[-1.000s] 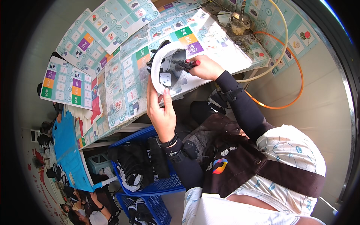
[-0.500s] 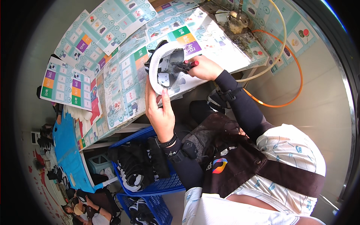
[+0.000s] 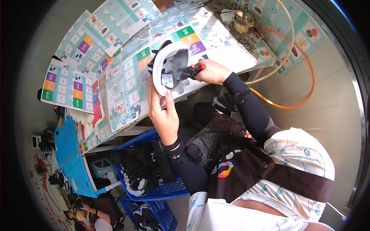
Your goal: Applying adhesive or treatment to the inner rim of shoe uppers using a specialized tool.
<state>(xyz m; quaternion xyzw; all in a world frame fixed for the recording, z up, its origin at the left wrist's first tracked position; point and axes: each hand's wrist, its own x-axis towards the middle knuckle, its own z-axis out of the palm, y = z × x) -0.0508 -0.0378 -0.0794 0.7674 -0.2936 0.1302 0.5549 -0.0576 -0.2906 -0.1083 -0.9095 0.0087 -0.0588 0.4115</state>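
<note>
A black-and-white shoe stands on its side over the table, its thick white sole curving along the left. My left hand is closed on the sole's lower end, thumb on the near edge and the other fingers partly hidden behind it. My right hand grips a small dark spray gun with red knobs. Its front end points left at the shoe's dark side, close to it, and a faint grey haze hangs there. The fingers wrapped around the gun are partly hidden.
Printed sheets cover the table. A cream hose and an orange hose loop on the right. Below the table, a blue basket holds black shoes, with another blue basket beneath. A person sits at the lower left.
My right hand and the spray gun have shifted slightly right and down. The orange hose has swung a little right. My left hand and the shoe have barely moved.
</note>
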